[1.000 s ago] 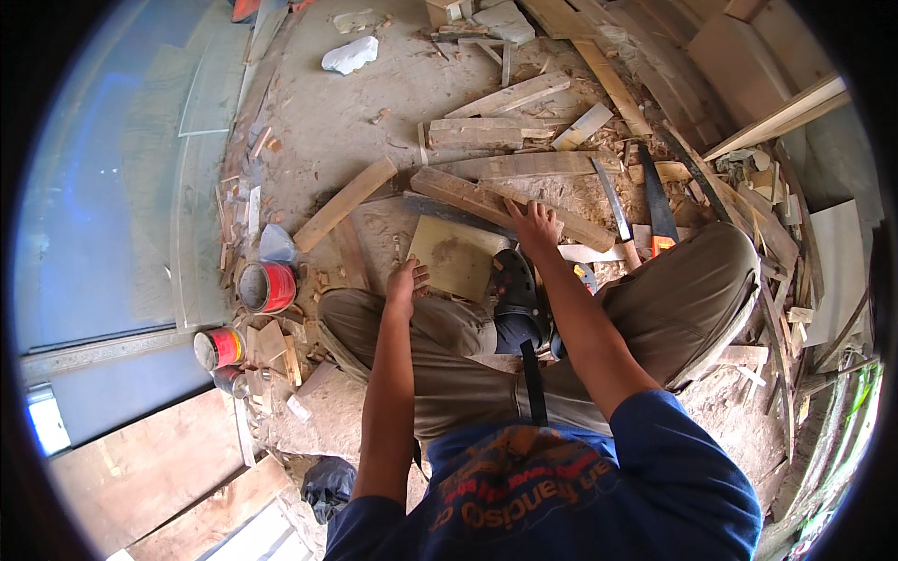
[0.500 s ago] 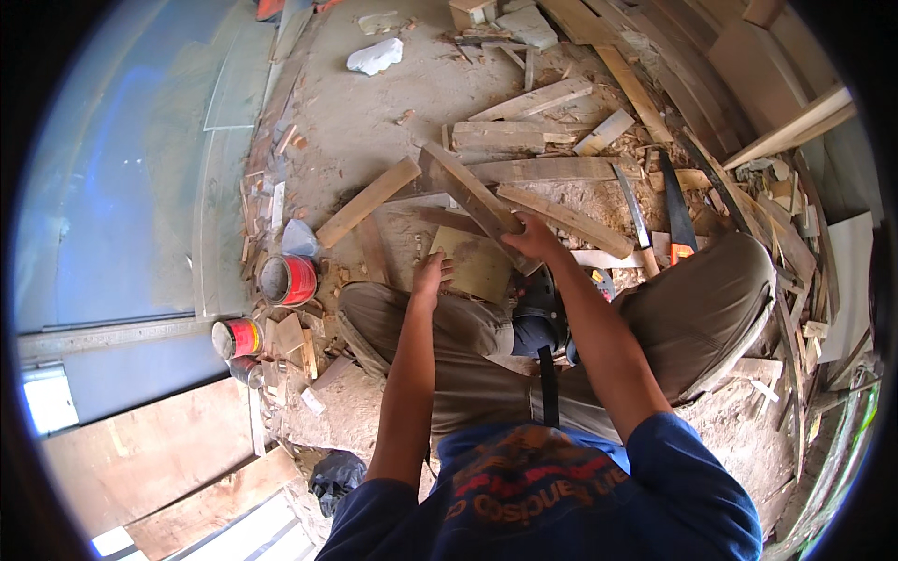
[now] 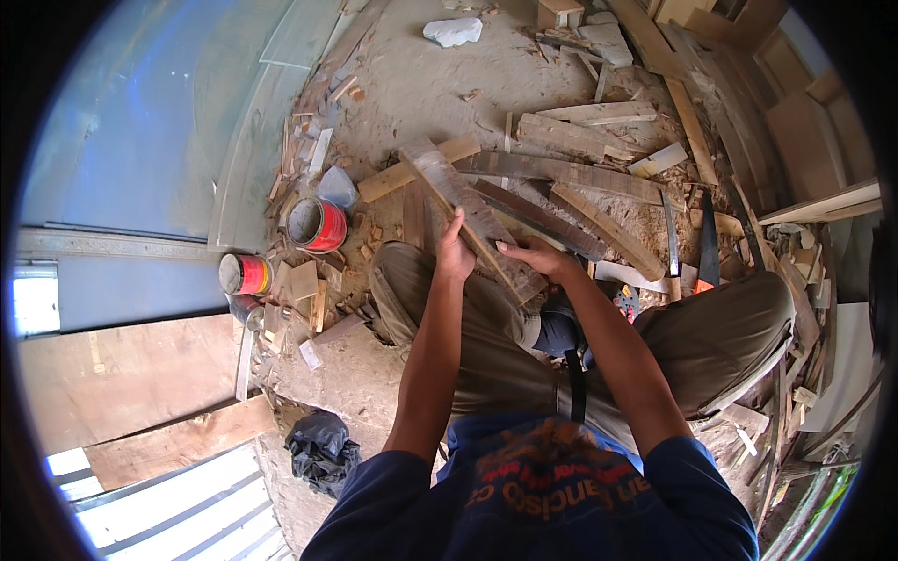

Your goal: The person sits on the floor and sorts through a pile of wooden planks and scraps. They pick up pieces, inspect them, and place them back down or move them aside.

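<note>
A long wooden plank (image 3: 447,187) slants across my lap, its far end reaching over the other boards. Along its left edge, my left hand (image 3: 455,252) is closed around the wood. On the opposite edge, closer to my body, my right hand (image 3: 544,260) grips it with the thumb on the upper face. The plank's near end hangs above my crossed legs. Beyond it lie a lighter board (image 3: 379,181), a dark board (image 3: 552,222) and another pale length of wood (image 3: 613,234).
Two saws, one a narrow blade (image 3: 672,234) and one dark-bladed (image 3: 708,238), lie by my right knee. Left of me stand a red can (image 3: 329,227) and a smaller can (image 3: 251,275) among wood scraps. A black plastic bag (image 3: 321,453) sits lower left.
My left hand has gone from open beside a square yellowish piece to gripping the plank. The plank has turned, its broad face now showing. The square piece is no longer visible.
</note>
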The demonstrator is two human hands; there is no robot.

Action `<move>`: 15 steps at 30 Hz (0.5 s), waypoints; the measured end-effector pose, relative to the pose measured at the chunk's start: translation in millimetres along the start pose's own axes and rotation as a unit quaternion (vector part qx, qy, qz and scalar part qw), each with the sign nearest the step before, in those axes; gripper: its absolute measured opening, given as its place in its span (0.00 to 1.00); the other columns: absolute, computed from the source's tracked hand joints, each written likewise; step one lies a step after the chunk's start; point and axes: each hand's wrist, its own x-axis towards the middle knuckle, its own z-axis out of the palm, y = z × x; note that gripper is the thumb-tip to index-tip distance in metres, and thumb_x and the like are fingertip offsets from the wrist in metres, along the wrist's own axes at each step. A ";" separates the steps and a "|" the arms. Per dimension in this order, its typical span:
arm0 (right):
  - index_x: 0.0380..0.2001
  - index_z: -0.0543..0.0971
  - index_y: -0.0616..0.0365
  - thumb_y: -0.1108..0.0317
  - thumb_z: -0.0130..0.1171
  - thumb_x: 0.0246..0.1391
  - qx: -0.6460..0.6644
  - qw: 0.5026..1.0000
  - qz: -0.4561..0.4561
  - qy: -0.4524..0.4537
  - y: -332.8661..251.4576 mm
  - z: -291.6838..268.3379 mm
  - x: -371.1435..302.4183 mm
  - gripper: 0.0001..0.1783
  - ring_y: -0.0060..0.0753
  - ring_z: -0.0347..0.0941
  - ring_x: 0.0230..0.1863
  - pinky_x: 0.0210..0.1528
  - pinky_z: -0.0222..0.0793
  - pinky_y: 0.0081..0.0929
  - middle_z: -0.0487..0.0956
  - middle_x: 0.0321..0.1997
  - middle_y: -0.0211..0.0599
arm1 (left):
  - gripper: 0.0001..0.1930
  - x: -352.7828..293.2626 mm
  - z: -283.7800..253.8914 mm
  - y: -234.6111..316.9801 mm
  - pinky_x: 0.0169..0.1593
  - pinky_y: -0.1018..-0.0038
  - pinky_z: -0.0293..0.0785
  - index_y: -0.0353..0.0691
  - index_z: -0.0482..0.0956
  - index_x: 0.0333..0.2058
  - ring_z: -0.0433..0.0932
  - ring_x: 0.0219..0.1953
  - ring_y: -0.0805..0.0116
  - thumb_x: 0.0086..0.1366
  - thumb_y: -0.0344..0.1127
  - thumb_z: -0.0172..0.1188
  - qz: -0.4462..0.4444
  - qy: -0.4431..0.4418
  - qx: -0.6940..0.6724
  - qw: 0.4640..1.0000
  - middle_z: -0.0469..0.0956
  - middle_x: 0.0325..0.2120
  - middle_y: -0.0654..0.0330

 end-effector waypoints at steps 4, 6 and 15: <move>0.68 0.58 0.69 0.32 0.69 0.41 -0.094 0.994 0.027 0.040 38.1 -11.4 15.2 0.64 0.49 0.55 0.72 0.71 0.53 0.40 0.60 0.71 0.59 | 0.39 3.9 13.4 -9.0 0.57 0.58 0.71 0.47 0.57 0.67 0.69 0.57 0.61 0.60 0.33 0.70 0.023 0.062 0.037 0.997 0.68 0.58 0.59; 0.69 0.58 0.67 0.32 0.71 0.39 -0.168 0.985 -0.008 0.027 33.1 -11.8 10.8 0.65 0.52 0.56 0.72 0.71 0.53 0.40 0.60 0.71 0.58 | 0.40 5.8 12.1 -13.1 0.57 0.58 0.70 0.46 0.55 0.67 0.68 0.58 0.61 0.61 0.33 0.69 0.027 0.070 0.059 0.995 0.68 0.58 0.59; 0.67 0.61 0.63 0.51 0.70 0.45 0.055 0.988 0.124 -0.066 6.6 -12.9 -17.8 0.51 0.40 0.65 0.65 0.66 0.58 0.35 0.69 0.65 0.48 | 0.42 22.3 -19.8 -19.9 0.61 0.58 0.65 0.42 0.59 0.65 0.67 0.60 0.58 0.62 0.60 0.64 -0.047 0.087 -0.060 0.993 0.67 0.59 0.57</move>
